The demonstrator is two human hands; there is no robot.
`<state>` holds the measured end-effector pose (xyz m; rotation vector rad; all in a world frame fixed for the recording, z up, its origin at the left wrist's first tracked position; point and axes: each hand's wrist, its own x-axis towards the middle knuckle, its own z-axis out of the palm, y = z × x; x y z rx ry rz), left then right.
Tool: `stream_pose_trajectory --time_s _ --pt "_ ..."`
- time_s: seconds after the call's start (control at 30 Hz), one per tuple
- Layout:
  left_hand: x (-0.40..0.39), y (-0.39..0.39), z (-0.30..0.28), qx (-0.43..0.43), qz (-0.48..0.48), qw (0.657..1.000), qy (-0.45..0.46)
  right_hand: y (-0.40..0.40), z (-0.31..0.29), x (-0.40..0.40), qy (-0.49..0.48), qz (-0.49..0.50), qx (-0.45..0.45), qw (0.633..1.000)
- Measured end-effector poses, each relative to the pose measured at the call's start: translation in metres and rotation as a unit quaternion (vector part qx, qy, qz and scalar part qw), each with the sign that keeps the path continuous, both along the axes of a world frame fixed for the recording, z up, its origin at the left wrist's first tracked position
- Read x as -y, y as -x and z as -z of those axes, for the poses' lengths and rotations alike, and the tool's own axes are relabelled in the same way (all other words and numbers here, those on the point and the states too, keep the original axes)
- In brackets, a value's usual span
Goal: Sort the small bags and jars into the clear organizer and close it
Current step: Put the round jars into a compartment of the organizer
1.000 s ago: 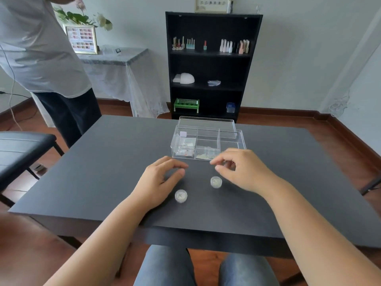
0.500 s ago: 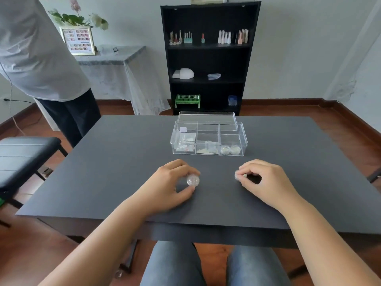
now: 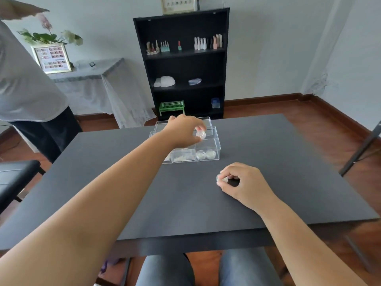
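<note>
The clear organizer (image 3: 216, 145) stands open on the black table (image 3: 123, 182), its lid lying back behind it. My left hand (image 3: 183, 129) reaches over the organizer and holds a small clear jar (image 3: 200, 134) above the right-hand compartments. Two jars (image 3: 205, 154) lie in the front right compartment, and small bags (image 3: 183, 156) lie in the front middle one. My forearm hides the left compartments. My right hand (image 3: 243, 182) rests on the table in front of the organizer, fingers closed on another small jar (image 3: 221, 178).
A person in a grey shirt (image 3: 26, 83) stands at the table's far left corner. A black stool (image 3: 14, 178) is at the left. A black shelf (image 3: 185, 65) with bottles stands behind the table. A dark chair leg (image 3: 362, 149) crosses at the right.
My left hand lifted its jar off the table and carried it forward over the organizer. My right hand stayed on the table with its jar. The head camera tilted.
</note>
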<state>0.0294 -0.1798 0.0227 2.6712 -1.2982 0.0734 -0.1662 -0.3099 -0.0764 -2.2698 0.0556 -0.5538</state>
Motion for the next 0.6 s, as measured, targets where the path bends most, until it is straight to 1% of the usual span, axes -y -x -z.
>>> stream_pose_trajectory --time_s 0.1,0.17,0.3,0.43,0.6 --pt "0.017 -0.003 -0.003 0.006 0.007 0.997 -0.076 0.0 0.001 0.002 -0.011 -0.002 -0.006 1.0" --pt "0.026 0.001 -0.005 0.009 0.008 0.994 -0.106 0.0 0.002 0.003 -0.009 -0.002 -0.012 1.0" --pt "0.034 0.009 -0.001 0.022 0.0 0.992 -0.123 -0.001 0.002 0.004 -0.012 -0.009 -0.012 1.0" --pt "0.033 0.009 0.004 -0.002 -0.022 0.987 -0.158 -0.001 0.002 0.004 -0.011 -0.009 -0.015 1.0" --pt "0.028 0.005 0.005 -0.015 -0.053 0.987 -0.149 0.0 0.001 0.004 -0.005 -0.01 -0.011 1.0"
